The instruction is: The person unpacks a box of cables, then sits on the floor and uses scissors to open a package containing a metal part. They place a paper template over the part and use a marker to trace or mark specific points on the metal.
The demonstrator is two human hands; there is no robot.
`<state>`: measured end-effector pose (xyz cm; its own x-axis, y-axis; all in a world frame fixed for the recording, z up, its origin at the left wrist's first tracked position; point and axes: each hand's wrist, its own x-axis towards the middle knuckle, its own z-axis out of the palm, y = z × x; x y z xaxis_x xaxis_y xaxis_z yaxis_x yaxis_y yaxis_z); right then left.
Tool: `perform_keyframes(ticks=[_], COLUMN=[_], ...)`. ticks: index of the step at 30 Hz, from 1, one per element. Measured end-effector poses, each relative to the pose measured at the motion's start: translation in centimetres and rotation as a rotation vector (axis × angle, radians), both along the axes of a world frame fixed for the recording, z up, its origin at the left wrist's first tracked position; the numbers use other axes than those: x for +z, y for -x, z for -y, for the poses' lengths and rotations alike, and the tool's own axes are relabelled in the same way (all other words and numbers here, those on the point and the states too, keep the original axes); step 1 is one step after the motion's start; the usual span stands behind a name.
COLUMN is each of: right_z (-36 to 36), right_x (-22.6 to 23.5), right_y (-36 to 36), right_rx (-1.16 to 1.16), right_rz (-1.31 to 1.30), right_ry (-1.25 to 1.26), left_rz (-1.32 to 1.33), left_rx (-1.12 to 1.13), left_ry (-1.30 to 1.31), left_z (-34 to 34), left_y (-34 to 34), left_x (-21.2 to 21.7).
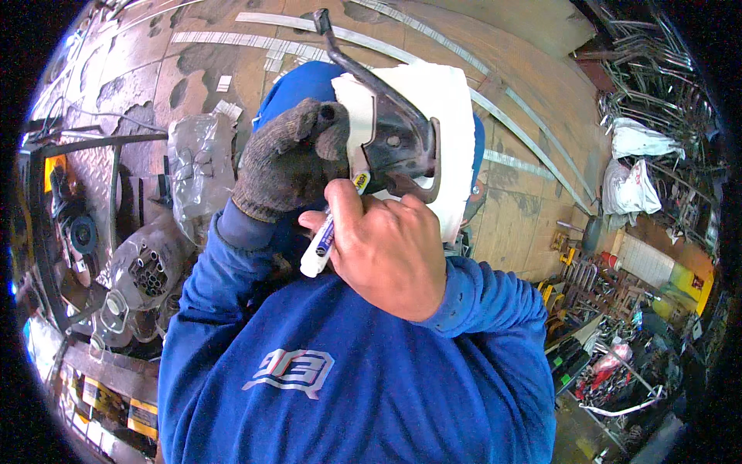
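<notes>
A black metal bracket with a long bent arm, much like a pedal, lies over a white sheet on my lap. Its arm reaches up and away to a small block at the end. My left hand, in a grey knit glove, is closed at the bracket's left edge and grips it; the fingertips are partly hidden. Bare, my right hand is closed round a white paint marker. The marker slants up to the bracket, its tip lost behind my fingers and the metal. My right fingers overlap the bracket's lower edge.
Long pale metal strips lie on the stained floor ahead. On the left, an angle grinder sits by a metal frame, near a cut plastic bottle holding tubes. Clamps and tools crowd the right, below white sacks and piled metal rods.
</notes>
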<state>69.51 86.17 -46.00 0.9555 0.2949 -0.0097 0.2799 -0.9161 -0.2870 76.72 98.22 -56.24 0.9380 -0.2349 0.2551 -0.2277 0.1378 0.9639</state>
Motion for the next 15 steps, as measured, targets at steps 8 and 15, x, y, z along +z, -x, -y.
perform_keyframes(ticks=[8, 15], right_z=[-0.3, 0.8], right_x=[1.1, 2.1], right_y=[-1.8, -1.6], right_rx=[-0.062, -0.096], right_rz=[-0.044, -0.192], right_ry=[-0.045, -0.139], left_rz=[-0.831, -0.941], left_rx=[-0.340, -0.074], left_ry=[0.786, 0.682], left_z=[-0.6, -0.1], left_y=[-1.0, -0.5], left_x=[0.0, 0.5])
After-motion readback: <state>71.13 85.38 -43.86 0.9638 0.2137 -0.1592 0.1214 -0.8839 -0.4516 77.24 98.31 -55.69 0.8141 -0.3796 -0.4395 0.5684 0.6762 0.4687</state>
